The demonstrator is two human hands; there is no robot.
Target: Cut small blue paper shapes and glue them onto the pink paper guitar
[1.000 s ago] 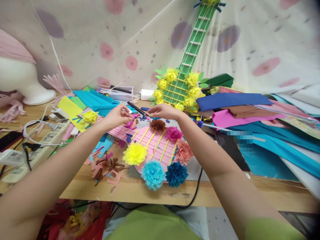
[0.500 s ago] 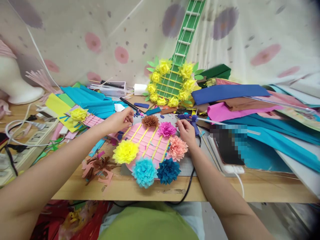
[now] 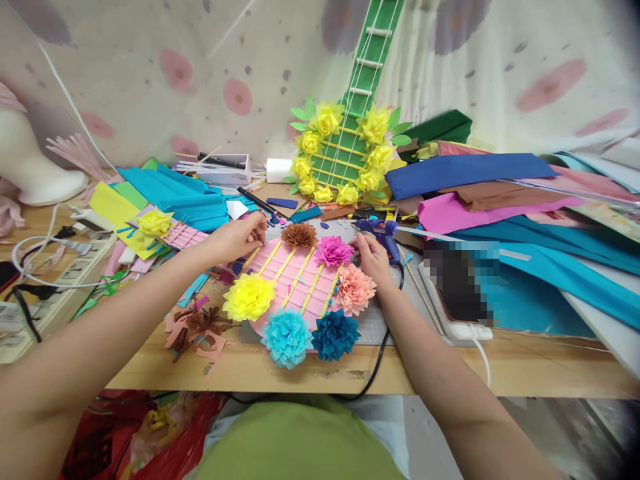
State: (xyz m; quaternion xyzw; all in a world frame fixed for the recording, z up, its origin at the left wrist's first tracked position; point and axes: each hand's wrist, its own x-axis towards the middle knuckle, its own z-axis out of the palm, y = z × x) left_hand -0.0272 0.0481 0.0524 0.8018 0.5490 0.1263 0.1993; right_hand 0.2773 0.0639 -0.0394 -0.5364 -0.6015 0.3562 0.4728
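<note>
A pink paper guitar point(image 3: 296, 280) lies flat on the bench with yellow bars and thin strings across its body. Paper flowers ring its edge: brown point(image 3: 299, 235), magenta point(image 3: 334, 251), salmon point(image 3: 355, 290), dark blue point(image 3: 336, 335), light blue point(image 3: 287, 339) and yellow point(image 3: 249, 297). At the upper left edge of the body, my left hand point(image 3: 246, 235) has its fingertips pinched together; what they hold is too small to tell. My right hand point(image 3: 373, 259) is closed beside the magenta flower, its fingertips partly hidden. Just beyond it rests a blue glue gun point(image 3: 383, 232).
A green paper guitar point(image 3: 345, 157) with yellow flowers leans against the curtain. Coloured paper sheets point(image 3: 475, 177) pile up at the right, near a phone point(image 3: 457, 287). Paper scraps point(image 3: 200, 333) and a power strip point(image 3: 75, 293) lie left. A black cord point(image 3: 383, 363) crosses the bench's front edge.
The view has shifted slightly, so the bench and guitars sit a little higher. Both hands keep nearly the same places at the pink guitar, fingers still closed.
</note>
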